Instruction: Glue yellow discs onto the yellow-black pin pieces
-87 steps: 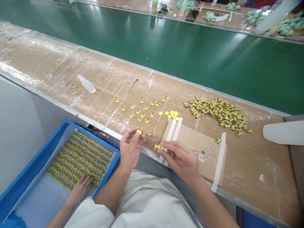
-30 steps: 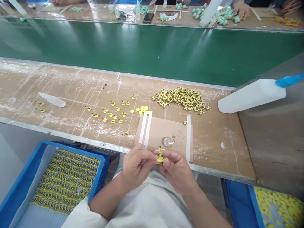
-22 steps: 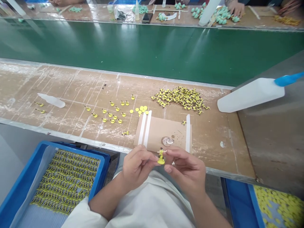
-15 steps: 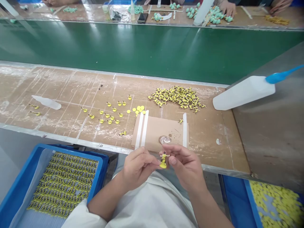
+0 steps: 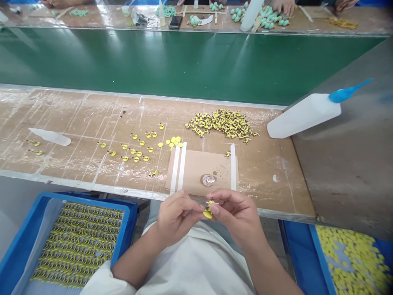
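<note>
Has, since half a second ago, brought the right hand (image 5: pixel 238 213) in closer, thumb now across the small yellow figurine (image 5: pixel 211 203) and hiding more of it, with head turned enough to shift the bench leftward in view. Pinches the yellow disc (image 5: pixel 208 214) under the figurine by its edge in the left hand (image 5: pixel 178 215), and grips the upper part between right thumb and fingers. Holds both just off the near bench edge, above the lap.

Has directly ahead, between hands and heap (image 5: pixel 225 123), a matte cardboard sheet (image 5: pixel 199 162) bound by white tape strips (image 5: pixel 233 166), bearing a glossy round patch (image 5: pixel 208 180), brown specks (image 5: pixel 222 172) and, touching the right strip, a loose figure (image 5: pixel 227 154). Has to the left a lying figure (image 5: pixel 154 173), flat round discs (image 5: pixel 175 140), scattered disc-based figures (image 5: pixel 132 151) and, farther out, a translucent tapered bottle (image 5: pixel 52 136). Has on the right a white blue-nozzled bottle (image 5: pixel 303 116) near a dull metal panel (image 5: pixel 344 143).

Sits between a blue tray (image 5: pixel 125 213) with rows of figures (image 5: pixel 80 241) at left and a blue crate (image 5: pixel 316 250) of yellow pieces (image 5: pixel 346 254) at right. Works at a scuffed, shiny brown bench (image 5: pixel 260 172). Faces a smooth green belt (image 5: pixel 184 65) and, beyond, a far bench (image 5: pixel 153 26) with mint-green pieces (image 5: pixel 270 16) and a co-worker's hand (image 5: pixel 285 6).
</note>
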`<action>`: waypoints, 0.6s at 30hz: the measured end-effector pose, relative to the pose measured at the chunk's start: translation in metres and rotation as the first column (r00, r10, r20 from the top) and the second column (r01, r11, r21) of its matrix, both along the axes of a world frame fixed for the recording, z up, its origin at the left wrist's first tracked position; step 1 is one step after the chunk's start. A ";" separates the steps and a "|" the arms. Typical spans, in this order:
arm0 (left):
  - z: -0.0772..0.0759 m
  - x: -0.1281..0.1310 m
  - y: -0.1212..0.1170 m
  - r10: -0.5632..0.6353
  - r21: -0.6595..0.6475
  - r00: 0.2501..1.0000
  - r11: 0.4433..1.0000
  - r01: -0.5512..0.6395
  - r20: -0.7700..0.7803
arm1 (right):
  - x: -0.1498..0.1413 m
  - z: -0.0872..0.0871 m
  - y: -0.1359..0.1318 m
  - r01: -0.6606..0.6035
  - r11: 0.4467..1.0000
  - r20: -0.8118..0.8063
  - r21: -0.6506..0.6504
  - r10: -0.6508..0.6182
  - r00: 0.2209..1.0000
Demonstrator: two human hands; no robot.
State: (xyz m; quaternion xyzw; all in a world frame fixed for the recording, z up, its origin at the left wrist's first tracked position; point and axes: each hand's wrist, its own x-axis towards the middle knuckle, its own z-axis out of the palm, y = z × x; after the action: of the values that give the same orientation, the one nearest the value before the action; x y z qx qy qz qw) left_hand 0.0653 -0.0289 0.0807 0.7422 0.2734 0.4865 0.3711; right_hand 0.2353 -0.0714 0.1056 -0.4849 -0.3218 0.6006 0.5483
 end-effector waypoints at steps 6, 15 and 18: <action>0.003 0.001 0.000 -0.029 0.000 1.000 1.000 0.029 -0.006 | 0.001 -0.001 -0.003 0.012 0.999 -0.003 -0.049 -0.012 1.000; 0.002 0.002 0.000 -0.044 -0.011 0.999 0.999 0.044 0.008 | 0.002 -0.003 -0.007 0.026 0.998 0.003 -0.064 -0.026 1.000; 0.002 0.003 0.001 -0.044 -0.007 0.999 0.999 0.044 0.012 | 0.003 -0.005 -0.008 0.011 1.000 0.011 -0.026 -0.010 1.000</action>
State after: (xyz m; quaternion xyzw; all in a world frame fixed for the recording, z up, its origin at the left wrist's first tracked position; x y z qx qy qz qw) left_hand 0.0682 -0.0283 0.0828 0.7438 0.2565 0.4816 0.3861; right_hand 0.2387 -0.0790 0.1003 -0.4968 -0.3143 0.5992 0.5435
